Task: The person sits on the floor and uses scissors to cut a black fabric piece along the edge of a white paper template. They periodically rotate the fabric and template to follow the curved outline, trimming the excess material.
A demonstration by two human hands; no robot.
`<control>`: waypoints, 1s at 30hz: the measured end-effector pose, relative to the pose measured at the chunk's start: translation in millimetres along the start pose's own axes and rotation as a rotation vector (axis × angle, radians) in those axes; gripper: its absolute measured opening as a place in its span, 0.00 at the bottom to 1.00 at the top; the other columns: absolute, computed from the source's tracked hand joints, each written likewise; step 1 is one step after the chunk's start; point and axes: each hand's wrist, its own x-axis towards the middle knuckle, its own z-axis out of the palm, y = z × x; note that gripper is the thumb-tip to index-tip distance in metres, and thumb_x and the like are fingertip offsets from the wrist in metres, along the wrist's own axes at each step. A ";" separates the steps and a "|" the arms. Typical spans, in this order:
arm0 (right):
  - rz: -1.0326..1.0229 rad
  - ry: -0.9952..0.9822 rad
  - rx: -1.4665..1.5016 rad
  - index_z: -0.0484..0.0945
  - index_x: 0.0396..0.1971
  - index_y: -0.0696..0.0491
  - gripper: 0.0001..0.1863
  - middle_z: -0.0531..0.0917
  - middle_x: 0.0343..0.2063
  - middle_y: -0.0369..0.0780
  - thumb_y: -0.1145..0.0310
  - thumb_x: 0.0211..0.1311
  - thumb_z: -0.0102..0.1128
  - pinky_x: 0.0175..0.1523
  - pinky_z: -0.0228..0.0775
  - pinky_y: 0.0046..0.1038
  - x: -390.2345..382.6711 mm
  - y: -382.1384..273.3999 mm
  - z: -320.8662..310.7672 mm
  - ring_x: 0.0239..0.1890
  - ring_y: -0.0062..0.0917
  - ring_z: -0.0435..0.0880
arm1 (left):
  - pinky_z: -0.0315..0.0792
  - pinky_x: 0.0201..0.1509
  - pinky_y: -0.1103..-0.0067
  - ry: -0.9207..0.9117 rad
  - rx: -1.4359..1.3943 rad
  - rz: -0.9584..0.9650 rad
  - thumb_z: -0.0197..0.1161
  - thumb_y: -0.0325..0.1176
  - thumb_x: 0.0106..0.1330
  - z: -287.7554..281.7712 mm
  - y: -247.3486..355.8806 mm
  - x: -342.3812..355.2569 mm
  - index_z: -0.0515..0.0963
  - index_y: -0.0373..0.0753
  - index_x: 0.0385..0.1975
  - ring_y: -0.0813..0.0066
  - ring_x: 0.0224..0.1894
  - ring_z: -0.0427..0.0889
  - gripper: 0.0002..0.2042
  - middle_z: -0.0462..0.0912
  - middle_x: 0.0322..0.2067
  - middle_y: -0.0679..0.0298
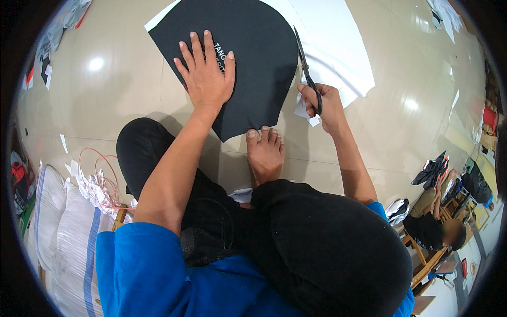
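My left hand (208, 79) lies flat with fingers spread on a black fabric piece (259, 68) that has white printed lettering. A white paper or fabric layer (351, 68) shows beneath and to the right of it. My right hand (322, 105) grips black scissors (303, 61), their blades pointing up along the black piece's right edge. Small white scraps (311, 117) lie below the scissors. My bare foot (264, 158) rests by the lower edge of the black piece.
Tiled floor (422, 74) surrounds the pieces. White sacks (68, 238) and a pink cord (97, 150) are at left. A co-worker (422, 227) sits at right among wooden furniture, near dark cloth (429, 169). Scraps (443, 16) lie along the edges.
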 end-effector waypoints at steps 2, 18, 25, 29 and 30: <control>-0.004 -0.003 -0.012 0.82 0.26 0.57 0.22 0.78 0.16 0.32 0.54 0.64 0.81 0.20 0.62 0.21 1.3 0.1 0.0 0.14 0.15 0.74 | 0.37 0.86 0.40 0.012 0.018 0.009 0.50 0.59 0.82 2.7 -2.5 -0.7 0.58 0.42 0.85 0.36 0.87 0.44 0.39 0.53 0.85 0.45; -0.023 -0.005 -0.153 0.85 0.27 0.59 0.20 0.79 0.15 0.34 0.56 0.64 0.80 0.21 0.61 0.22 3.1 -0.9 -9.3 0.15 0.15 0.74 | 0.37 0.86 0.39 0.018 -0.004 0.014 0.50 0.58 0.81 0.6 -1.1 -0.6 0.59 0.41 0.85 0.35 0.87 0.44 0.39 0.54 0.84 0.44; 0.004 -0.014 -0.239 0.85 0.25 0.58 0.21 0.78 0.15 0.34 0.55 0.64 0.81 0.21 0.60 0.23 2.7 -8.8 -17.1 0.15 0.16 0.74 | 0.36 0.86 0.39 0.014 -0.007 0.009 0.50 0.58 0.81 0.8 -1.2 -0.6 0.59 0.41 0.85 0.35 0.87 0.44 0.39 0.54 0.85 0.45; 0.016 -0.037 -0.221 0.84 0.26 0.57 0.21 0.78 0.16 0.33 0.54 0.64 0.81 0.21 0.60 0.23 5.5 -20.1 -18.0 0.15 0.16 0.73 | 0.36 0.86 0.40 0.013 0.001 0.008 0.51 0.58 0.81 2.0 -1.9 -0.7 0.59 0.41 0.85 0.35 0.87 0.44 0.39 0.54 0.85 0.45; 0.014 -0.037 -0.218 0.84 0.26 0.57 0.21 0.77 0.16 0.33 0.54 0.64 0.81 0.21 0.60 0.23 9.9 -20.7 -18.3 0.15 0.16 0.73 | 0.37 0.86 0.40 0.015 0.003 0.008 0.51 0.58 0.81 1.6 -2.1 -0.2 0.59 0.41 0.85 0.35 0.87 0.44 0.39 0.54 0.84 0.45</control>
